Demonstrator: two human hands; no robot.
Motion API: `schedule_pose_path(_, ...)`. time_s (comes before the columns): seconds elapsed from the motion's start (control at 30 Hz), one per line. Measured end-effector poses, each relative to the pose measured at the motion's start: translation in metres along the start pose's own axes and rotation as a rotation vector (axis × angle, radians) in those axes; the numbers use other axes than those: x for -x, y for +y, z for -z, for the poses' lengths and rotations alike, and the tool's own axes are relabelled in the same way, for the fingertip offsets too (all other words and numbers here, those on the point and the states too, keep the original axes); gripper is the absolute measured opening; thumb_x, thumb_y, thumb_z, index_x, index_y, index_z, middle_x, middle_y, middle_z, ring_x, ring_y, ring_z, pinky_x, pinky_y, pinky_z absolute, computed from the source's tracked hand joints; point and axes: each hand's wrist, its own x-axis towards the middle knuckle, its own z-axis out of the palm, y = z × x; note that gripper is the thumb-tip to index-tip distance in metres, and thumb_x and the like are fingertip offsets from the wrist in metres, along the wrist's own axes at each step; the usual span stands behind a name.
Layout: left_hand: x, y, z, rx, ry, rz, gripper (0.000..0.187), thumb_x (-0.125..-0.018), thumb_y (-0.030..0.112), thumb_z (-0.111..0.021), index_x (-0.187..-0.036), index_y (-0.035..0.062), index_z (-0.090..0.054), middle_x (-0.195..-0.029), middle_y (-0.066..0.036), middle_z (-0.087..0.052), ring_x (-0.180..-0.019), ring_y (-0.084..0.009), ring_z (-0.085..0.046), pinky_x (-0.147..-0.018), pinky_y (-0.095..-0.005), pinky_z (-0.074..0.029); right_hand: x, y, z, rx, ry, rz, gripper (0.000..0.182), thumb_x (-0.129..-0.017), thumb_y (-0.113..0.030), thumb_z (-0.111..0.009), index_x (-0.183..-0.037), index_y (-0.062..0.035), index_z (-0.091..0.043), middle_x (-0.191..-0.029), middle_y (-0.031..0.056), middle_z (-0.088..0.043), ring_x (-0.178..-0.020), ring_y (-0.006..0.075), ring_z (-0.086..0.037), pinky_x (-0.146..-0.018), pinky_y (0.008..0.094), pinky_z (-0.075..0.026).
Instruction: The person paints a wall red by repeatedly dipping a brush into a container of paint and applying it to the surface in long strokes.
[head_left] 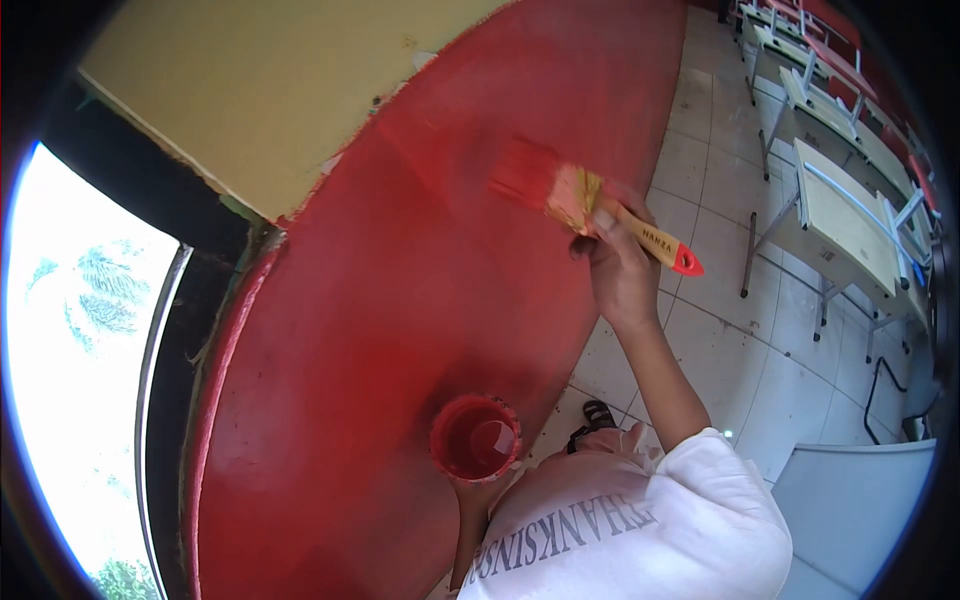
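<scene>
Red bristles of my paintbrush (590, 205) point up-left against the red wall (400, 300), its handle slanting down-right. My right hand (618, 262) has its grip closed around the handle. Below, my left hand (478, 492) cups a paint cup (475, 438). Desks (840, 220) stand well apart on the tiled floor (720, 330).
</scene>
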Motion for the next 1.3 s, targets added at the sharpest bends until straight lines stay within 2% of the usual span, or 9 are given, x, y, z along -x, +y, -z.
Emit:
schedule_pose_path(0.1, -0.002, -0.004, -0.006, 0.109, -0.013, -0.049, 0.053, -0.078, 0.026, -0.065, -0.121, 0.0042, -0.042, -0.099, -0.011, -0.056, -0.078, -0.0191, -0.056, -0.052, -0.0312, -0.042, -0.005, -0.015, -0.042, -0.051, -0.067, 0.063, 0.034, -0.084, -0.014, -0.055, -0.116, -0.0072, -0.046, -0.101, 0.0096, -0.057, -0.079, 0.0180, -0.059, -0.057, 0.0282, -0.046)
schedule_pose_path(0.43, -0.001, 0.030, -0.022, 0.256, -0.083, 0.031, 0.064, -0.084, 0.052, -0.050, -0.127, 0.0066, -0.038, -0.108, -0.016, -0.053, -0.081, -0.0262, -0.056, -0.058, -0.0322, -0.045, -0.002, -0.011, -0.082, -0.092, -0.059, 0.092, 0.034, -0.084, -0.014, -0.057, -0.116, -0.0079, -0.047, -0.102, 0.0075, -0.057, -0.086, 0.0156, -0.059, -0.058, 0.0292, -0.048)
schedule_pose_path(0.6, -0.007, 0.048, -0.030, 0.314, -0.211, -0.028, 0.076, -0.064, 0.003, -0.077, -0.127, 0.0024, -0.035, -0.115, -0.017, -0.053, -0.102, -0.0255, -0.056, -0.083, -0.0365, -0.050, -0.005, -0.003, -0.077, -0.028, -0.064, 0.072, 0.035, -0.083, -0.014, -0.059, -0.116, -0.0060, -0.048, -0.102, 0.0057, -0.056, -0.090, 0.0138, -0.058, -0.059, 0.0297, -0.050)
schedule_pose_path(0.87, -0.001, 0.039, -0.029, 0.155, -0.167, -0.129, 0.080, -0.063, -0.003, -0.075, -0.129, 0.0028, -0.031, -0.115, -0.016, -0.053, -0.101, -0.0264, -0.056, -0.082, -0.0358, -0.051, 0.002, 0.019, -0.056, 0.047, -0.020, -0.001, 0.035, -0.083, -0.013, -0.060, -0.114, -0.0020, -0.050, -0.101, 0.0083, -0.058, -0.087, 0.0132, -0.058, -0.061, 0.0277, -0.051)
schedule_pose_path(0.93, -0.007, 0.049, -0.031, 0.460, -0.161, 0.102, 0.067, -0.075, 0.039, -0.057, -0.127, 0.0026, -0.036, -0.112, -0.016, -0.053, -0.086, -0.0265, -0.057, -0.065, -0.0350, -0.047, 0.007, 0.025, -0.046, 0.074, -0.009, -0.051, 0.033, -0.084, -0.012, -0.057, -0.115, -0.0047, -0.048, -0.105, 0.0065, -0.054, -0.092, 0.0134, -0.056, -0.061, 0.0297, -0.049)
schedule_pose_path(1.0, -0.006, 0.042, -0.025, 0.519, -0.147, 0.170, 0.071, -0.081, 0.057, -0.049, -0.126, 0.0027, -0.038, -0.110, -0.016, -0.053, -0.079, -0.0262, -0.057, -0.057, -0.0344, -0.045, 0.011, 0.034, -0.035, 0.085, 0.004, -0.082, 0.034, -0.084, -0.011, -0.057, -0.116, -0.0045, -0.048, -0.106, 0.0069, -0.053, -0.091, 0.0137, -0.056, -0.061, 0.0298, -0.049)
schedule_pose_path(1.13, -0.001, 0.055, -0.030, 0.810, 0.078, 0.479, 0.063, -0.083, 0.050, -0.051, -0.125, 0.0037, -0.039, -0.106, -0.015, -0.054, -0.079, -0.0238, -0.057, -0.057, -0.0338, -0.045, 0.022, 0.044, -0.017, 0.112, 0.007, -0.127, 0.035, -0.084, -0.011, -0.057, -0.117, -0.0039, -0.048, -0.106, 0.0077, -0.053, -0.091, 0.0142, -0.056, -0.061, 0.0300, -0.050)
schedule_pose_path(1.2, 0.002, 0.046, -0.023, 0.665, 0.154, 0.474, 0.060, -0.083, 0.046, -0.053, -0.125, 0.0043, -0.040, -0.105, -0.014, -0.054, -0.077, -0.0226, -0.056, -0.056, -0.0331, -0.044, 0.026, 0.053, -0.009, 0.118, 0.029, -0.138, 0.035, -0.084, -0.011, -0.057, -0.116, -0.0026, -0.048, -0.106, 0.0080, -0.053, -0.091, 0.0146, -0.056, -0.061, 0.0299, -0.050)
schedule_pose_path(1.3, 0.015, -0.003, 0.000, 0.084, 0.004, 0.103, 0.056, -0.081, 0.037, -0.058, -0.124, 0.0048, -0.041, -0.102, -0.013, -0.055, -0.075, -0.0210, -0.056, -0.054, -0.0307, -0.043, 0.033, 0.063, 0.003, 0.123, 0.051, -0.168, 0.034, -0.084, -0.010, -0.056, -0.115, -0.0010, -0.048, -0.104, 0.0083, -0.054, -0.091, 0.0150, -0.056, -0.061, 0.0300, -0.051)
